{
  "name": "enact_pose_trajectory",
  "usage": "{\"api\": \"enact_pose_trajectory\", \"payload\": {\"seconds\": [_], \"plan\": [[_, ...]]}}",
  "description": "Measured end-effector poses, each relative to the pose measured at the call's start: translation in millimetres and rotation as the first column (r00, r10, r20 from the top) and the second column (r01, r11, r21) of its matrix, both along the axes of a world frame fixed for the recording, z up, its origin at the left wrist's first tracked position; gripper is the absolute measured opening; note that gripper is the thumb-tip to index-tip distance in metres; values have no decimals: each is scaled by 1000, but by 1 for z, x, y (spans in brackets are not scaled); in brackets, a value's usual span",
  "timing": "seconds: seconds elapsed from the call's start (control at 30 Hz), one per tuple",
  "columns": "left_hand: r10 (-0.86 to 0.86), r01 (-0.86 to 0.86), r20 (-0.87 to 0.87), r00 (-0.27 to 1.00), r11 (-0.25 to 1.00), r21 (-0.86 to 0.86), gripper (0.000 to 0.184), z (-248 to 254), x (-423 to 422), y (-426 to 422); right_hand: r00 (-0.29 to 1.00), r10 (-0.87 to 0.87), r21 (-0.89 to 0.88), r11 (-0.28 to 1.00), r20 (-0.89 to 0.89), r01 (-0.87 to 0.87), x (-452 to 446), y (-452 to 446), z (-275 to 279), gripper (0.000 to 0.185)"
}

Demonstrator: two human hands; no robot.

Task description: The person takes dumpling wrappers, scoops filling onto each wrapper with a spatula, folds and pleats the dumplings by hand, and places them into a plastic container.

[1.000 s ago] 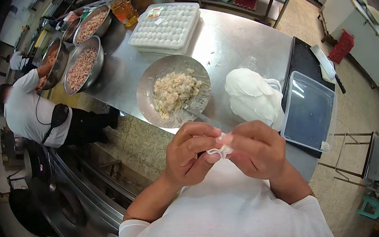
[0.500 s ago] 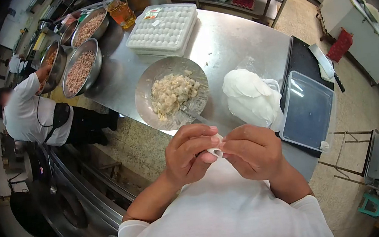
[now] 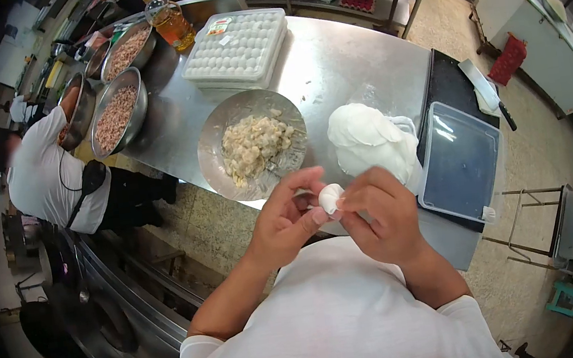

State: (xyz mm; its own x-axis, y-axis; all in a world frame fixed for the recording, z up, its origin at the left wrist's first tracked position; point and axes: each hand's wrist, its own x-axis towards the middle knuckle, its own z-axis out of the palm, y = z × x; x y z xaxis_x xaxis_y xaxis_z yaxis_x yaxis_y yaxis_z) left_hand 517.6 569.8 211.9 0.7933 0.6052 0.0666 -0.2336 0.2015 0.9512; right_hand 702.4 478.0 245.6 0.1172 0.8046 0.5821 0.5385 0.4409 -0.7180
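A small white dumpling (image 3: 331, 198) is held up between my two hands, its rounded side upward. My left hand (image 3: 288, 218) grips it from the left between thumb and fingers. From the right, the fingertips of my right hand (image 3: 382, 216) pinch its edge. Just beyond them lies a wide metal bowl (image 3: 214, 161) of pale, chunky filling (image 3: 257, 143). A large mound of white dough (image 3: 371, 141) sits on the steel table, right of the bowl. Behind the bowl stands a stacked clear box (image 3: 236, 48) with rows of small white pieces.
A steel table (image 3: 339, 51) carries an oil bottle (image 3: 169, 23) and metal bowls of minced filling (image 3: 119, 117). On the right are a clear lidded container (image 3: 462, 161) and a cleaver (image 3: 481, 85). A co-worker (image 3: 53, 172) reaches into a bowl at the left.
The white dumpling has turned and shows its smooth round side. My hands have risen slightly and my left fingers have loosened around it. The camera view has shifted a little.
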Motion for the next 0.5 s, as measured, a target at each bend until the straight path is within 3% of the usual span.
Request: {"api": "enact_pose_trajectory", "payload": {"seconds": [0.03,0.1,0.13,0.17,0.2,0.3,0.43,0.5], "plan": [[-1,1,0,1000,1000,0,53,-3,1,1,996,26,-78,996,-88,-32,3,1,-3,23],[-107,118,58,993,959,-259,59,-3,3,4,983,44,-152,986,-180,-72,8,-1,-13,27],[-108,118,55,993,958,-260,59,-1,6,2,933,141,-146,969,-331,-198,11,-4,-18,34],[-103,128,81,991,904,-409,61,3,12,-2,850,228,-120,940,-474,-319,14,-6,-22,42],[-95,137,105,990,826,-547,63,5,16,-5,849,225,-120,941,-478,-317,14,-9,-22,42],[-164,238,173,971,741,-628,63,-3,26,-5,904,174,-123,963,-391,-239,17,-20,-26,55],[-151,123,-3,989,820,-559,60,1,47,-15,969,-44,-165,986,-243,3,26,-37,-39,53],[-201,181,-28,979,929,-322,54,-12,50,-12,968,-121,-184,980,-220,81,32,-46,-42,49]]}}
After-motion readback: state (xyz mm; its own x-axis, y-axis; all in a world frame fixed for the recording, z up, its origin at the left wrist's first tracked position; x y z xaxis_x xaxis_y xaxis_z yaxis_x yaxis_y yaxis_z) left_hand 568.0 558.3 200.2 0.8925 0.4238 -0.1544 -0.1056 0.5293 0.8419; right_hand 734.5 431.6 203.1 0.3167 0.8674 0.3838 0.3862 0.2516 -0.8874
